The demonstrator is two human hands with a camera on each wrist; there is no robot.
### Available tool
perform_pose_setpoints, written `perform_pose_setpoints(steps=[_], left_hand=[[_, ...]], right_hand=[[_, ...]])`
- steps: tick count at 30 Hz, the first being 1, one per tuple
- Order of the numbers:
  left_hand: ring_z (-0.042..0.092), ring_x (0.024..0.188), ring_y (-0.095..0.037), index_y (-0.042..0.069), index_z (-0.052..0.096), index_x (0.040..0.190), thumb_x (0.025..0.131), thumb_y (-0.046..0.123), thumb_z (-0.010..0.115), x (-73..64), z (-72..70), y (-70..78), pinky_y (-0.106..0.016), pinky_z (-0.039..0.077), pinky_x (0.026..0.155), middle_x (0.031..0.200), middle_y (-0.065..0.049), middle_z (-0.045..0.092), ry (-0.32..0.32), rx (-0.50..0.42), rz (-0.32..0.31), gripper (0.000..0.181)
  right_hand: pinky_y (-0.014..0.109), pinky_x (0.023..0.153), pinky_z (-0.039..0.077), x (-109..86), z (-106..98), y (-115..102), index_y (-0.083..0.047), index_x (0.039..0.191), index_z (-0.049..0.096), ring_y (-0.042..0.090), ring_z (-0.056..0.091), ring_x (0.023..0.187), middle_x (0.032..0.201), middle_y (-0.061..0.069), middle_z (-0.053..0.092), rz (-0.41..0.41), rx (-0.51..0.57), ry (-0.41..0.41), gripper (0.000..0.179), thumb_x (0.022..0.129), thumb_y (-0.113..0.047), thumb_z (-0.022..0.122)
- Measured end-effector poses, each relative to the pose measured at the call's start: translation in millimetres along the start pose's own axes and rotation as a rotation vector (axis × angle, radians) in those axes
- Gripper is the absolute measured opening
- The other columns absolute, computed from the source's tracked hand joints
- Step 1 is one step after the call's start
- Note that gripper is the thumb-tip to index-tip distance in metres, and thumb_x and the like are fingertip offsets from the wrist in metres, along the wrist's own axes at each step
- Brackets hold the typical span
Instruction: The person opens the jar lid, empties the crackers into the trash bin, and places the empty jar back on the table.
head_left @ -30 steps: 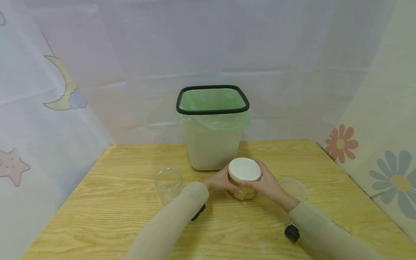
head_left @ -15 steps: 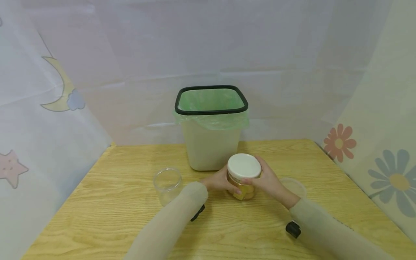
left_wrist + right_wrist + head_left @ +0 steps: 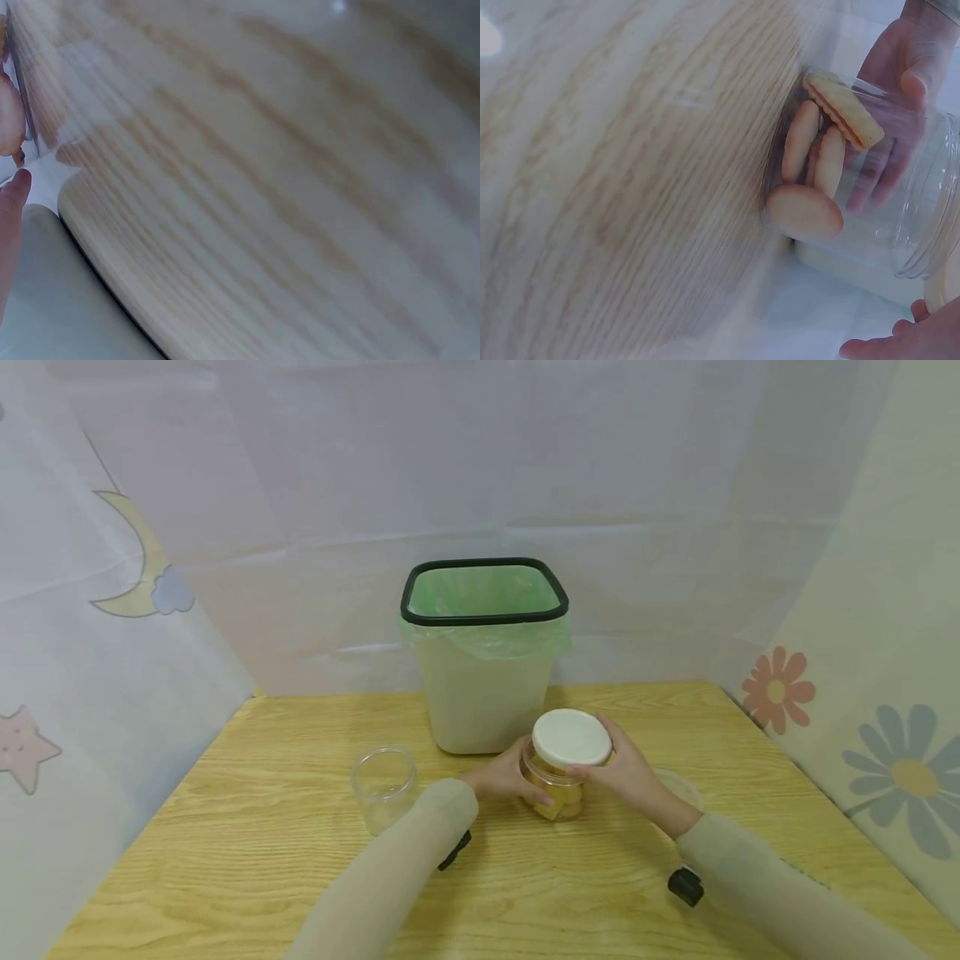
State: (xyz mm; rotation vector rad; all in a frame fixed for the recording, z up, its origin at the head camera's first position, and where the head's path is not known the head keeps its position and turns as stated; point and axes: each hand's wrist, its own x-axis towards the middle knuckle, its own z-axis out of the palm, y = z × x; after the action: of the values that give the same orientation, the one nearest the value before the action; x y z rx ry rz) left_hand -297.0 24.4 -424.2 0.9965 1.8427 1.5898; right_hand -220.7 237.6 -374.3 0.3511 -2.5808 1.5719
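A clear plastic jar [image 3: 561, 800] stands on the table, and my left hand [image 3: 504, 777] grips its side. Several biscuits, among them round ones [image 3: 804, 212] and a ridged sandwich cookie [image 3: 846, 112], lie at its bottom in the right wrist view. My right hand [image 3: 626, 777] holds the white lid [image 3: 572, 737] by its edge. That lid is tilted and sits off-centre to the right, above the jar's threaded mouth [image 3: 930, 195]. In the left wrist view, only a digit of the left hand [image 3: 10, 217] and a sliver of jar show.
A clear open container [image 3: 385, 789] stands left of my left forearm. Behind the jar is a white bin [image 3: 483, 693] with a black rim and green liner. A translucent round disc [image 3: 681, 787] lies on the wooden table [image 3: 247, 827], partly behind my right hand.
The right hand has raised the white lid off the jar's mouth and shifted it to the right. My left hand keeps its grip on the jar, which stays in place.
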Motion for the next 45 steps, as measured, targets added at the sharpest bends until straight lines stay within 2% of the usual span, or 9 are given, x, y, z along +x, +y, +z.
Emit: perform_pose_setpoints(steps=[6,12,21,28,32,38,45], left_hand=[[0.019,0.143,-0.023,0.016,0.010,0.155,0.077,0.001,0.081,-0.8,0.2,0.6,-0.046,0.017,0.115,0.157,-0.002,0.021,0.042,0.032,-0.074,0.106],[0.018,0.143,-0.034,0.014,0.011,0.155,0.079,0.002,0.080,-0.6,1.0,2.9,-0.047,0.021,0.114,0.158,-0.008,0.020,0.075,0.113,-0.114,0.104],[0.021,0.143,-0.033,0.011,0.015,0.154,0.077,0.002,0.081,-1.0,1.8,3.4,-0.044,0.023,0.114,0.156,-0.008,0.025,0.101,0.109,-0.138,0.101],[0.022,0.144,-0.029,0.008,0.014,0.154,0.078,0.003,0.080,-3.6,2.7,8.7,-0.044,0.022,0.114,0.156,-0.009,0.025,0.107,0.120,-0.176,0.101],[0.020,0.144,-0.029,0.008,0.011,0.154,0.079,0.005,0.080,-5.1,2.7,10.9,-0.045,0.022,0.115,0.157,-0.008,0.024,0.101,0.124,-0.188,0.101],[0.017,0.145,-0.029,0.007,0.010,0.154,0.080,0.007,0.080,-5.1,3.0,12.0,-0.045,0.020,0.115,0.158,-0.008,0.021,0.100,0.141,-0.199,0.102],[0.015,0.146,-0.029,0.008,0.007,0.154,0.079,0.006,0.080,-4.7,2.8,11.7,-0.044,0.019,0.116,0.160,-0.006,0.016,0.098,0.130,-0.206,0.104]], right_hand=[[0.064,0.106,0.026,-0.5,-3.8,-1.7,0.010,0.149,0.015,0.050,0.032,0.132,0.145,0.035,0.032,0.012,-0.017,0.015,0.107,0.076,-0.023,0.085],[0.062,0.105,0.028,-0.5,-6.2,-1.4,0.008,0.148,0.022,0.048,0.035,0.130,0.142,0.032,0.036,-0.009,-0.007,0.033,0.100,0.076,-0.019,0.085],[0.064,0.109,0.020,-1.6,-12.0,-1.7,0.010,0.150,0.005,0.051,0.020,0.138,0.151,0.036,0.017,0.051,0.016,0.032,0.112,0.077,-0.020,0.084],[0.064,0.108,0.022,-1.8,-18.5,-0.4,0.009,0.151,0.003,0.052,0.024,0.136,0.150,0.036,0.020,0.050,0.005,0.035,0.111,0.079,-0.021,0.082],[0.064,0.108,0.022,-1.9,-22.5,-1.8,0.008,0.151,0.001,0.051,0.022,0.137,0.151,0.036,0.017,0.068,-0.010,0.051,0.109,0.082,-0.020,0.080],[0.062,0.107,0.025,-3.2,-26.7,-5.5,0.007,0.152,0.003,0.051,0.025,0.135,0.150,0.036,0.018,0.080,-0.015,0.102,0.104,0.084,-0.019,0.078],[0.058,0.105,0.031,-2.0,-30.9,0.0,0.005,0.152,0.006,0.049,0.030,0.133,0.150,0.034,0.021,0.103,-0.010,0.171,0.099,0.086,-0.020,0.076]])
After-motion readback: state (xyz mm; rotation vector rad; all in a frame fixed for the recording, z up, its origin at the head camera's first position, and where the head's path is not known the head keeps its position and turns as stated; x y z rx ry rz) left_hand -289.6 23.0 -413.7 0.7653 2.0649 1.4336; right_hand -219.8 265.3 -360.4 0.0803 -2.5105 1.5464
